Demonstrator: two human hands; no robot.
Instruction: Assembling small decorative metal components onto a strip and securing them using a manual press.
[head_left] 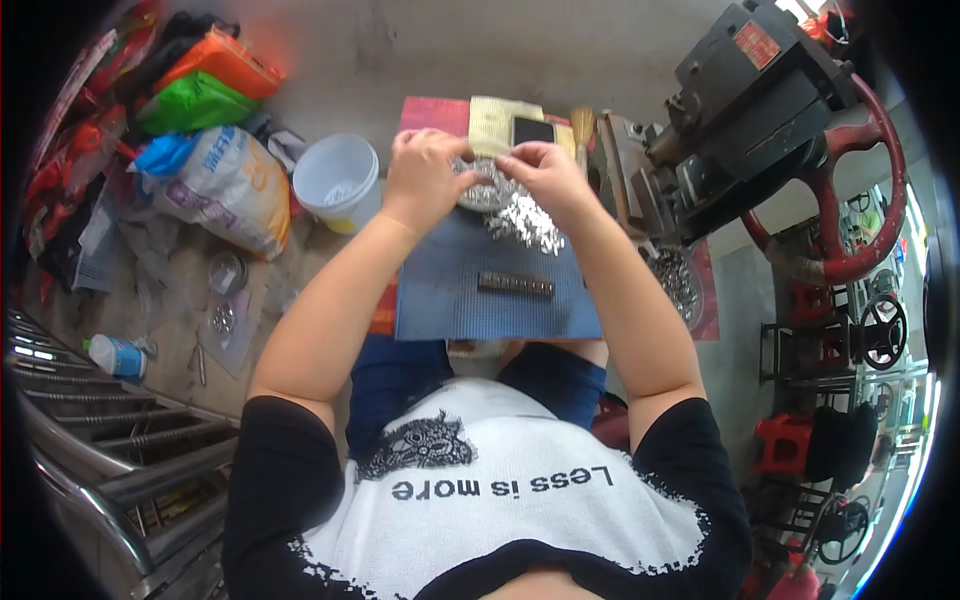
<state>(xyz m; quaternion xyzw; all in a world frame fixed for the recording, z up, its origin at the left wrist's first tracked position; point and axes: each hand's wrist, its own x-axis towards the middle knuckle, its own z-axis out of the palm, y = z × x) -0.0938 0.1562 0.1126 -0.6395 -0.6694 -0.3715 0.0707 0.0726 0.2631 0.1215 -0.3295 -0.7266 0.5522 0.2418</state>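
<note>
My left hand (pixel 428 178) is at the left side of a round dish of small shiny metal parts (pixel 486 196), its fingers curled and its thumb over the dish. From the right, my right hand (pixel 550 175) reaches to the dish's far edge with thumb and fingertips pinched together. Whatever either hand holds is too small to make out. A loose pile of silvery metal pieces (pixel 530 224) spreads beside the dish on a blue ribbed mat (pixel 440 290). Closer to my body, a dark slotted metal bar (pixel 515 284) lies crosswise on the mat.
A phone-like dark rectangle (pixel 532 130) and yellowish cloth (pixel 490 112) lie behind the dish. At left stand a white bucket (pixel 335 180) and a stuffed sack (pixel 225 190). A heavy machine with a red handwheel (pixel 825 190) rises at right, near a tub of metal parts (pixel 675 285).
</note>
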